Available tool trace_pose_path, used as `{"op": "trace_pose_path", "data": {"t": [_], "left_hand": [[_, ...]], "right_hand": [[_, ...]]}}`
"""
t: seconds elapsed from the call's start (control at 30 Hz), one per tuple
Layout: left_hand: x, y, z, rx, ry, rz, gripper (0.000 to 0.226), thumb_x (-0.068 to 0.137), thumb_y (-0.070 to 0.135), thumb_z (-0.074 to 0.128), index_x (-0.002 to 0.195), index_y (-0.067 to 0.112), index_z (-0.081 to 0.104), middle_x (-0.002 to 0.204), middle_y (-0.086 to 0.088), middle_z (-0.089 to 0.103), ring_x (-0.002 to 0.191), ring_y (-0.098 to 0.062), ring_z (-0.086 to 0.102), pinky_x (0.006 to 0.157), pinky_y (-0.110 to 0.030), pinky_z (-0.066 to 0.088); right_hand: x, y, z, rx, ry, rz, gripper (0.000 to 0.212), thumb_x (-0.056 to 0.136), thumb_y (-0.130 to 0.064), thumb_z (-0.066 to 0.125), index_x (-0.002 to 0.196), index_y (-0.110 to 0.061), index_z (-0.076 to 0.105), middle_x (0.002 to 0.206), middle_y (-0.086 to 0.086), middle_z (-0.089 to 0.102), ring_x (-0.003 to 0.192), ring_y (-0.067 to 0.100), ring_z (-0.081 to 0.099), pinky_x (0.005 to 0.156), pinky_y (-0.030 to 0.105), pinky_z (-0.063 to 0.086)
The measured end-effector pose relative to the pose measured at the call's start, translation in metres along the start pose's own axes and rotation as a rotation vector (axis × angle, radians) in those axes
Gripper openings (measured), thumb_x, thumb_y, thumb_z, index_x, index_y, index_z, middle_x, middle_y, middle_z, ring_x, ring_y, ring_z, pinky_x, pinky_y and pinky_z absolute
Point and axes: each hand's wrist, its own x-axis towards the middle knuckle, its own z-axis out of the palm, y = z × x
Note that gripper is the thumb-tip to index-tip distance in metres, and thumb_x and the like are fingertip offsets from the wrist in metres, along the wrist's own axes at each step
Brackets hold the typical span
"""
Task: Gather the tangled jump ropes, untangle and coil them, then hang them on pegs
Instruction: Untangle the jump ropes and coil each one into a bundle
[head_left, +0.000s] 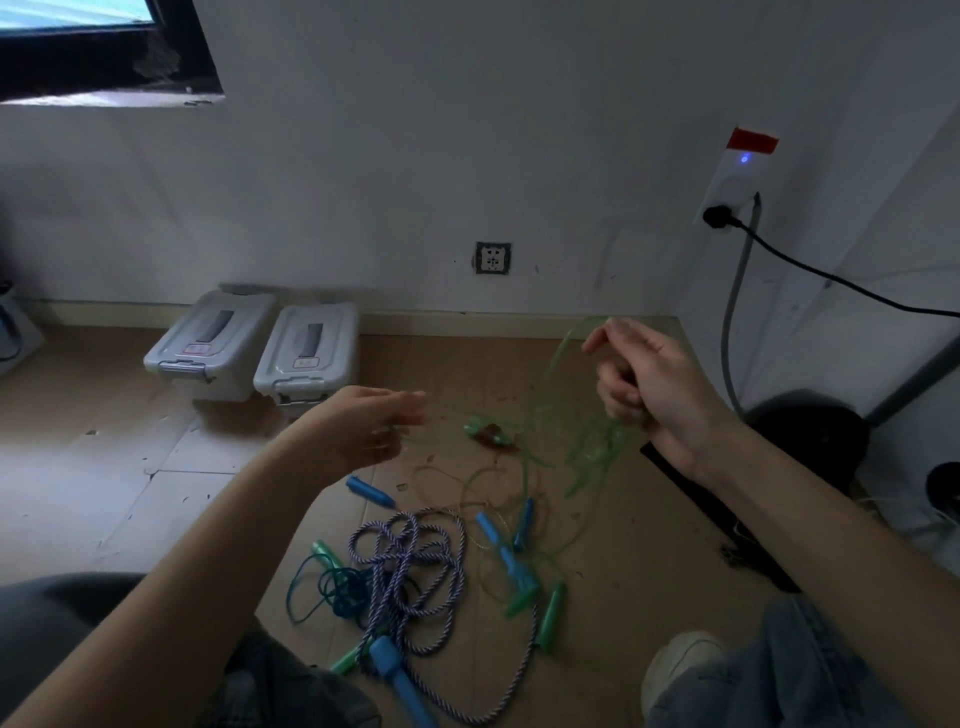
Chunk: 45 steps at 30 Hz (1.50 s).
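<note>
Translucent green rope (587, 447), purple-white braided rope (410, 561), blue handle (395, 670), grey bins (306, 348)

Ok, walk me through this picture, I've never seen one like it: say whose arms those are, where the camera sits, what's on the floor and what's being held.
There is no machine here. The camera is worn on a person's head and looks forward and down, so the two bare arms are the wearer's own.

The right hand is raised, fingers curled round loops of a thin clear green rope that hang from it. The left hand seems to pinch a strand of that same rope; it is too blurred to be sure.

On the brown floor lies a tangle of jump ropes: a thick blue-and-white twisted rope, a thin teal rope, and several blue and green handles among thinner cords.

Against the white wall stand two grey lidded boxes. A black cable runs from a plug on the right. No pegs are in view.
</note>
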Motion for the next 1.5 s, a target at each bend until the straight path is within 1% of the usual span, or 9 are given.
{"op": "trace_pose_path", "data": {"t": [0.1,0.2,0.33,0.67,0.87,1.0,1.13,1.33,1.5], "left_hand": [[-0.001,-0.001,0.016,0.258,0.233,0.296,0.035,0.082,0.024,0.064,0.111,0.012,0.051,0.105,0.001,0.055,0.095,-0.015,0.053,0.078,-0.026,0.046],[-0.015,0.008,0.046,0.214,-0.033,0.628,0.021,0.082,0.022,0.063,0.102,0.022,0.056,0.105,0.006,0.06,0.095,-0.004,0.059,0.086,-0.022,0.05],[-0.016,-0.014,0.083,0.594,-0.399,0.611,0.045,0.079,0.043,0.064,0.12,0.03,0.052,0.118,0.018,0.053,0.109,0.002,0.05,0.095,-0.017,0.04],[-0.005,-0.021,0.092,0.259,-0.183,0.715,0.007,0.084,0.029,0.063,0.087,0.035,0.064,0.084,0.009,0.07,0.079,-0.01,0.067,0.078,-0.029,0.055],[0.01,-0.034,0.055,0.851,-0.023,0.494,0.029,0.093,0.031,0.048,0.089,0.009,0.066,0.082,-0.004,0.069,0.068,-0.015,0.064,0.068,-0.03,0.054],[0.002,-0.02,0.051,0.386,-0.055,0.414,0.023,0.091,0.03,0.051,0.078,0.021,0.067,0.077,0.0,0.071,0.051,-0.009,0.057,0.061,-0.03,0.052],[-0.013,0.002,0.049,0.003,-0.025,0.352,0.034,0.092,0.034,0.046,0.073,0.015,0.067,0.066,0.002,0.071,0.043,-0.007,0.054,0.049,-0.019,0.047],[-0.028,0.013,0.051,-0.199,-0.162,0.285,0.037,0.082,0.041,0.052,0.082,0.006,0.066,0.062,0.0,0.067,0.048,-0.007,0.056,0.049,-0.018,0.049],[-0.028,0.013,0.048,-0.065,-0.162,0.35,0.015,0.077,0.016,0.064,0.092,0.014,0.066,0.079,-0.002,0.073,0.063,-0.009,0.067,0.06,-0.021,0.053]], "right_hand": [[-0.001,0.001,0.003,0.001,-0.037,-0.001,0.032,0.101,-0.028,0.033,0.083,-0.01,0.052,0.038,-0.008,0.03,0.033,0.007,0.025,0.035,0.017,0.024],[-0.004,0.005,0.012,0.014,-0.12,0.008,0.03,0.1,-0.03,0.035,0.085,-0.011,0.054,0.039,-0.008,0.031,0.034,0.007,0.025,0.036,0.018,0.025],[-0.002,-0.001,0.013,0.275,-0.182,0.022,0.03,0.099,-0.03,0.034,0.089,-0.011,0.056,0.041,-0.006,0.032,0.036,0.009,0.028,0.038,0.019,0.027],[-0.003,-0.005,0.011,0.439,-0.199,0.105,0.029,0.098,-0.025,0.038,0.093,-0.01,0.063,0.068,0.009,0.069,0.059,0.019,0.067,0.053,0.025,0.054],[0.001,-0.001,-0.004,0.516,0.123,0.068,0.03,0.1,-0.023,0.037,0.085,-0.009,0.058,0.064,0.01,0.069,0.059,0.018,0.068,0.053,0.024,0.054],[0.008,0.001,-0.01,0.611,0.178,0.118,0.019,0.095,-0.021,0.046,0.101,-0.006,0.057,0.084,0.014,0.072,0.074,0.02,0.071,0.062,0.024,0.056],[0.001,0.011,-0.005,0.207,-0.043,0.262,0.042,0.073,-0.032,0.066,0.107,-0.011,0.052,0.113,0.011,0.062,0.092,0.019,0.069,0.073,0.024,0.056],[-0.015,0.02,0.025,-0.308,-0.339,0.042,0.039,0.069,-0.039,0.071,0.101,-0.02,0.062,0.094,-0.003,0.07,0.084,0.01,0.067,0.065,0.018,0.051],[-0.011,0.015,0.02,-0.499,-0.203,0.002,0.009,0.079,-0.009,0.07,0.078,-0.016,0.065,0.058,-0.012,0.063,0.052,-0.005,0.056,0.048,0.006,0.039]]}}
